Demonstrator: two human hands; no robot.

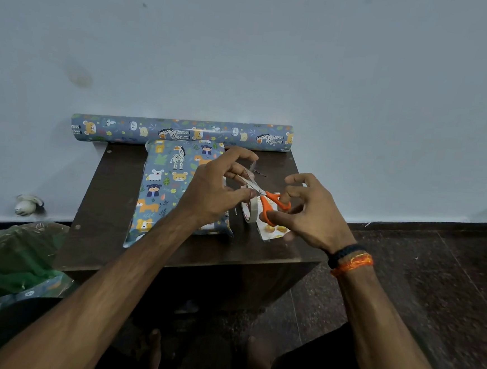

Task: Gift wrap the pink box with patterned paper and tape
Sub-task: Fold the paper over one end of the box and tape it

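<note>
Reaching up from the bottom of the frame, two bare arms are meeting at centre over a dark table point(109, 249). The right hand point(307, 215) is working orange-handled scissors point(267, 199), fingers curled through the loops, blades parted. The left hand point(218, 188) is pinching a clear tape strip point(252, 167) pulled from the tape roll point(250, 211). Just left of the hands, the box point(163, 189) is lying fully covered in animal-patterned paper; no pink is showing. Farther back, against the wall, the paper roll point(182, 133) is resting. Cutting tape appears to be the current step; next, the strip likely needs pressing onto a seam.
</note>
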